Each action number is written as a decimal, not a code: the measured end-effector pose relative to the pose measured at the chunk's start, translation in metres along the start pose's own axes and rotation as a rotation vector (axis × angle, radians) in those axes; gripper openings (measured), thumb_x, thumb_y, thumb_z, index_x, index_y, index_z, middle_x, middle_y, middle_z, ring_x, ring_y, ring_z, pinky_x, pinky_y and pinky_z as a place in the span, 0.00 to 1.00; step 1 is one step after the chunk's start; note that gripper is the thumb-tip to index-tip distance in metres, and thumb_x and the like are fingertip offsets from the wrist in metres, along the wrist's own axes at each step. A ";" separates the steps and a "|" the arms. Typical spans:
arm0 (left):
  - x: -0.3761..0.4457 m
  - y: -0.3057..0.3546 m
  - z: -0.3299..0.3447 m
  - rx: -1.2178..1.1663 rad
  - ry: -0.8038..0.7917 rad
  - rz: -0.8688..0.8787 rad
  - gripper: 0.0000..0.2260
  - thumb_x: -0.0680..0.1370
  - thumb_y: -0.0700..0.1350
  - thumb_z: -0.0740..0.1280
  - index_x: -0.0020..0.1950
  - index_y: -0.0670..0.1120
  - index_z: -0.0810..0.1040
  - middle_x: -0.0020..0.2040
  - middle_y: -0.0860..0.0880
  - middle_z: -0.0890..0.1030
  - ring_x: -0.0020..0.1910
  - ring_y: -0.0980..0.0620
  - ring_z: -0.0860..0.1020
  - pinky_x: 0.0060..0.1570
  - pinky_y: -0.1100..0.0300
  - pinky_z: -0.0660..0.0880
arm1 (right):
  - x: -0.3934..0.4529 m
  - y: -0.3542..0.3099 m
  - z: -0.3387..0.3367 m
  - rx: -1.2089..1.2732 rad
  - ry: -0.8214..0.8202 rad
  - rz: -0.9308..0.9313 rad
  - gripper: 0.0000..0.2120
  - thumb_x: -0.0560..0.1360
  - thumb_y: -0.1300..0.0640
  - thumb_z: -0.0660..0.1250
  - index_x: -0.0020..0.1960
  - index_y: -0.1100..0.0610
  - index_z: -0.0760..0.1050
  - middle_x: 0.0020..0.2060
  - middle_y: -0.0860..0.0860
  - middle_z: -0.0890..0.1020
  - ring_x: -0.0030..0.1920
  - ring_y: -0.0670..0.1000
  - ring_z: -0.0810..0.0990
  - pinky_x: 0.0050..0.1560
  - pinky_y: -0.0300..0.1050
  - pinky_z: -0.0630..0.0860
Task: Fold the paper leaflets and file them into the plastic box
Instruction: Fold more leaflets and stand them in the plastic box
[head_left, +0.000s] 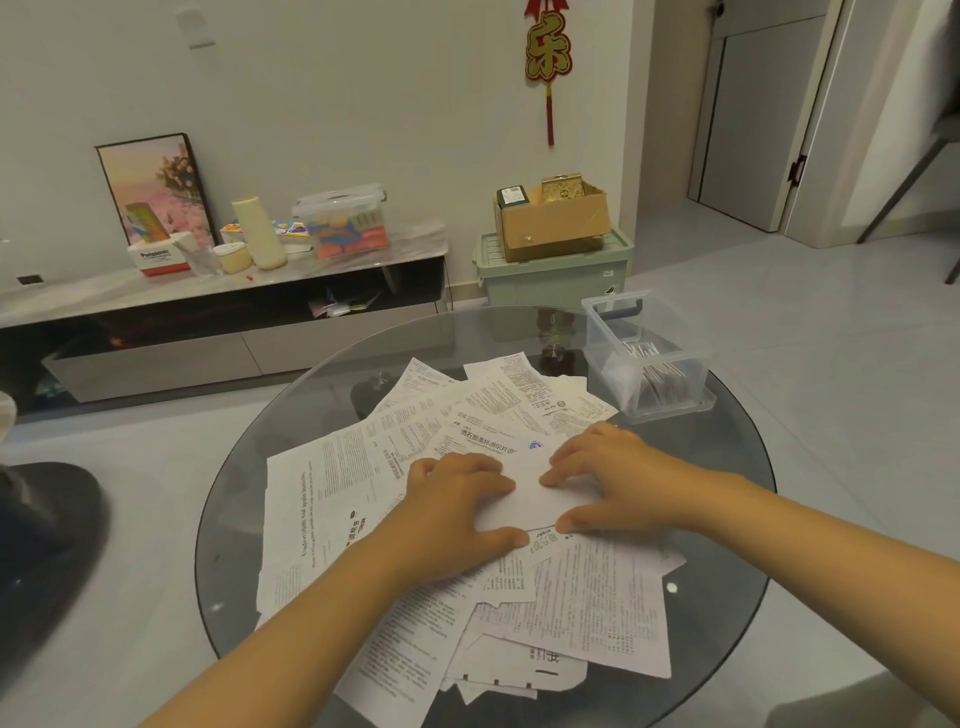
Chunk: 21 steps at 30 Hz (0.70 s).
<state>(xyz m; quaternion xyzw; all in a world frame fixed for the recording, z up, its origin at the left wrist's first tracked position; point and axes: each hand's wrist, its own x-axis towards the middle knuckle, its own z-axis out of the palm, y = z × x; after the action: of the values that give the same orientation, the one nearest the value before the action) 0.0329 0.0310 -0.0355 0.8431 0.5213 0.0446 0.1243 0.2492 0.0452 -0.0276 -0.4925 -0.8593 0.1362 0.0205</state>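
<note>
**Hands flat on a leaflet, mid-fold**

While loose leaflets (395, 457) lie scattered over the round glass worktop (727, 597), both hands press one white folded leaflet (540, 499) at the pile's middle. Left hand (457, 499) and right hand (618, 478) rest on it, fingers spread, thumbs at its near edge. Plastic box (649, 358) sits beyond the pile, to the right, folded papers inside.

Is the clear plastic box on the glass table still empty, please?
No, the clear plastic box already holds a row of folded leaflets standing inside it.
</note>
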 end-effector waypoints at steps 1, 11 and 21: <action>0.001 0.000 0.000 0.011 0.003 0.010 0.27 0.74 0.64 0.64 0.70 0.57 0.68 0.71 0.59 0.65 0.71 0.57 0.58 0.69 0.57 0.48 | 0.000 0.001 0.000 -0.019 -0.002 -0.009 0.26 0.72 0.38 0.65 0.68 0.43 0.68 0.67 0.41 0.68 0.67 0.46 0.60 0.68 0.44 0.57; 0.001 0.004 -0.009 -0.132 0.079 0.005 0.13 0.80 0.54 0.59 0.49 0.50 0.82 0.44 0.53 0.82 0.45 0.53 0.77 0.51 0.52 0.75 | -0.002 -0.004 0.002 -0.047 0.109 -0.114 0.18 0.77 0.45 0.60 0.64 0.49 0.75 0.60 0.43 0.77 0.61 0.45 0.66 0.65 0.43 0.64; 0.004 0.006 -0.006 -0.219 0.165 -0.086 0.07 0.76 0.52 0.66 0.52 0.55 0.76 0.49 0.58 0.79 0.48 0.58 0.75 0.49 0.58 0.74 | 0.005 -0.016 0.006 0.162 0.254 0.114 0.03 0.75 0.50 0.65 0.44 0.49 0.73 0.36 0.43 0.75 0.43 0.48 0.72 0.34 0.38 0.64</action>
<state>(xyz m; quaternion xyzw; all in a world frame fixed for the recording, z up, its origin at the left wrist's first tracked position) 0.0389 0.0326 -0.0287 0.7949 0.5573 0.1650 0.1742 0.2325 0.0405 -0.0297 -0.5505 -0.8067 0.1424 0.1610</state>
